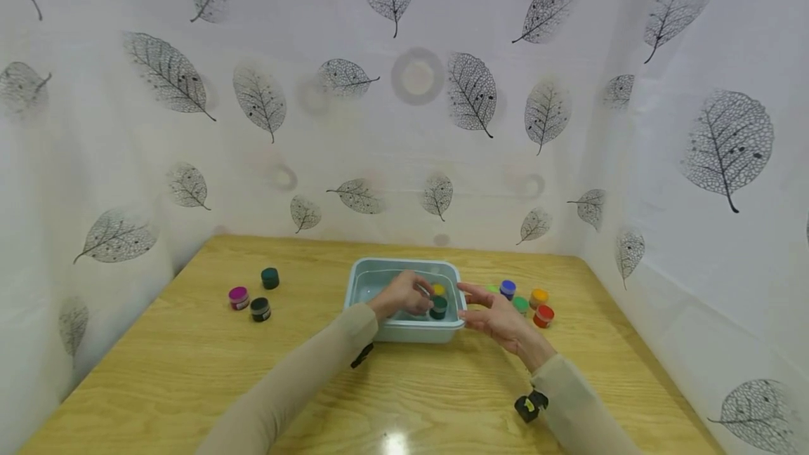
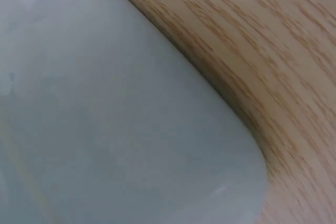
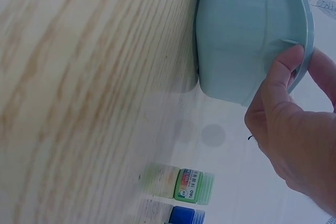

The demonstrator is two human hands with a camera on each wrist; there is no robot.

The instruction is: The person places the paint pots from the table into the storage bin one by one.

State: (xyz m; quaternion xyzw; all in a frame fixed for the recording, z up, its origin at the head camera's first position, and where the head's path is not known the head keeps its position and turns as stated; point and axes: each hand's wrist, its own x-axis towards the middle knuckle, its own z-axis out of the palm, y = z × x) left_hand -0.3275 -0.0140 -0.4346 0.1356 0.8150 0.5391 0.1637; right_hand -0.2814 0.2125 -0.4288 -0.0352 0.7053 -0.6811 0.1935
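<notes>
A light blue plastic basin (image 1: 404, 332) stands on the wooden table, its wall (image 2: 147, 108) filling much of the left wrist view. Inside, at the right end, are a dark green paint jar (image 1: 438, 308) and, behind it, a yellow paint jar (image 1: 438, 289). My left hand (image 1: 404, 293) reaches over the front rim into the basin, loosely bent fingers right beside the dark green jar but not wrapped around it. At the right end my right hand (image 1: 502, 319) grips the basin's rim; in the right wrist view its thumb (image 3: 286, 69) presses under the lip.
Left of the basin sit magenta (image 1: 238, 298), dark green (image 1: 270, 278) and black (image 1: 260, 310) paint jars. To the right are blue (image 1: 508, 290), green (image 1: 520, 305), orange (image 1: 538, 298) and red (image 1: 543, 316) jars, with a light green one (image 1: 491, 289) partly behind my right hand.
</notes>
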